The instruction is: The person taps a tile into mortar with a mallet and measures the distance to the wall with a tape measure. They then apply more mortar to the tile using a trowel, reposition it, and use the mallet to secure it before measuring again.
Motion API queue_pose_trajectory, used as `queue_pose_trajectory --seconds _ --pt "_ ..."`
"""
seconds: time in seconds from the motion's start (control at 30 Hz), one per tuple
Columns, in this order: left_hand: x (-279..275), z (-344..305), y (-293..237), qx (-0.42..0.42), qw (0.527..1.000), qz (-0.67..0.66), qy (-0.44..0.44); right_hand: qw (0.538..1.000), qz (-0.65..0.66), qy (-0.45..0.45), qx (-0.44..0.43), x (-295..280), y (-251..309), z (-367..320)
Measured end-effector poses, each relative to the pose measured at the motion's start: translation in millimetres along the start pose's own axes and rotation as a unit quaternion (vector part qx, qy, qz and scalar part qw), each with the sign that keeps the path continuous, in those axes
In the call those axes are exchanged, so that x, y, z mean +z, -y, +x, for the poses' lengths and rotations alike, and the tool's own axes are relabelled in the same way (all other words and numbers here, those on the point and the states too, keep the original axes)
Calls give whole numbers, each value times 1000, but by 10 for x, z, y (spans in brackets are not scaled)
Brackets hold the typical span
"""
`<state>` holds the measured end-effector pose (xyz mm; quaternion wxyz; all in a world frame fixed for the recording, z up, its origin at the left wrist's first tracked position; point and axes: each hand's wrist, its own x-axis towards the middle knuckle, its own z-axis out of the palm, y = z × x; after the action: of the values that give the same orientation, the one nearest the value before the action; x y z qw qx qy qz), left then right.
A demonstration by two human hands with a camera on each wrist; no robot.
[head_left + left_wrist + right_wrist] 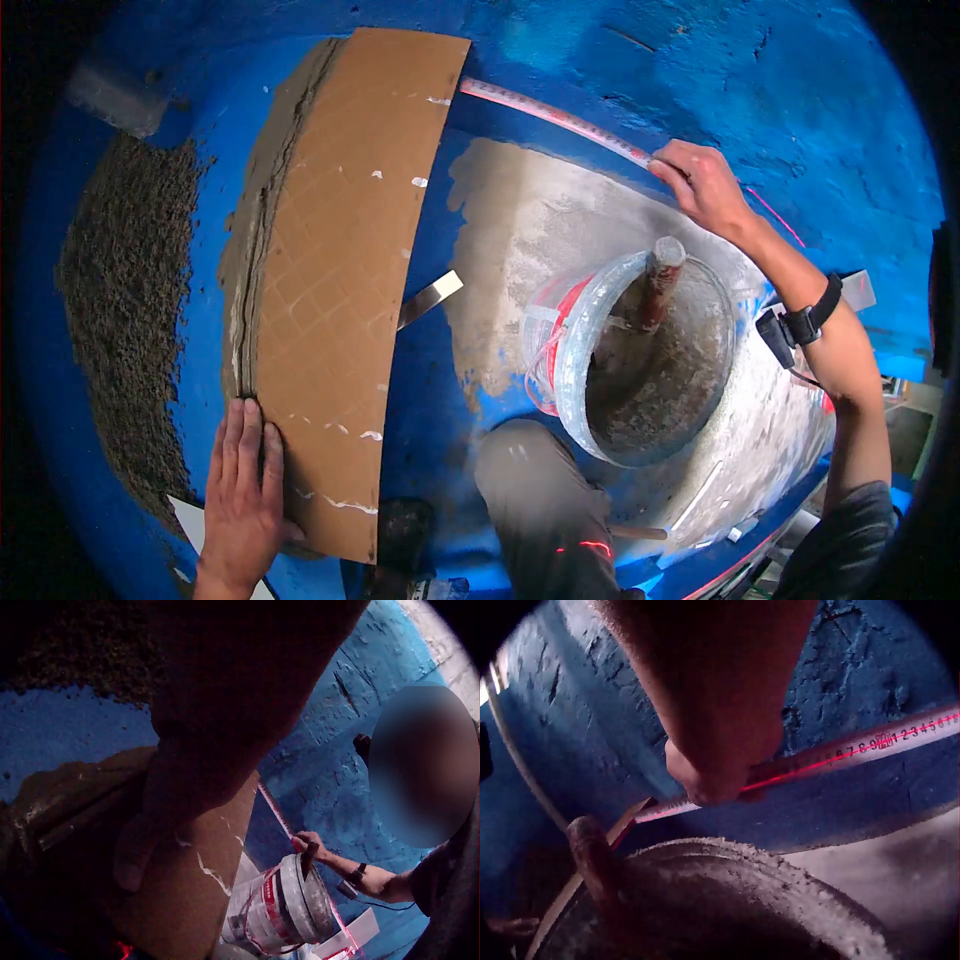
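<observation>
My left hand (pixel 245 490) lies at the near left end of a long brown tile (pixel 340 250) with a faint grid pattern. Its fingers are straight along the tile's edge, and in the left wrist view the thumb rests on the tile's face. Under the tile's left side, grey mortar (pixel 262 180) shows as a ragged ridge. Further right, my right hand (pixel 705 185) grips a tape measure (pixel 560 118) against the blue wall. Its marked blade runs from there to the tile's far right corner. In the right wrist view a red laser line falls along the blade.
A mortar-crusted bucket (pixel 575 370) with a handled tool (pixel 667 262) in it stands below my right hand. Loose dark mortar (pixel 130 320) is heaped at the left. A metal strip (pixel 432 298) juts from the tile's right edge. My knee (pixel 530 480) is beside the bucket.
</observation>
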<state>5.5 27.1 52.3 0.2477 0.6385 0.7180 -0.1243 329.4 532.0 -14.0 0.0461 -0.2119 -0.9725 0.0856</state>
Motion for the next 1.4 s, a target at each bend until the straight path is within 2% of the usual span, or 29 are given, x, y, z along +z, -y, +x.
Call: queue_pose_trajectory --seconds 0.13,0.3,0.4,0.63,0.83,1.1,1.23,1.4 --pt "-26 -3 4 9 1000 -3 4 999 -35 16 24 -55 -75 -47" --pt "125 -40 40 3 999 30 -14 999 -27 -9 -42 -50 -40 131" --pt "95 -31 40 0 999 33 -15 999 -34 -7 -7 -94 -28 68" --pt "11 -32 53 6 1000 -17 8 998 -58 1 -11 -113 -52 68" --pt "23 -44 63 -1 1000 -25 10 998 -41 36 -19 -5 5 191" --pt "13 -22 36 -20 999 -33 20 998 43 44 -10 57 217 431" --pt "18 -19 22 -28 999 -33 21 998 35 53 -26 90 250 490" --pt "44 -26 28 -24 1000 -12 14 996 72 53 6 96 273 478"
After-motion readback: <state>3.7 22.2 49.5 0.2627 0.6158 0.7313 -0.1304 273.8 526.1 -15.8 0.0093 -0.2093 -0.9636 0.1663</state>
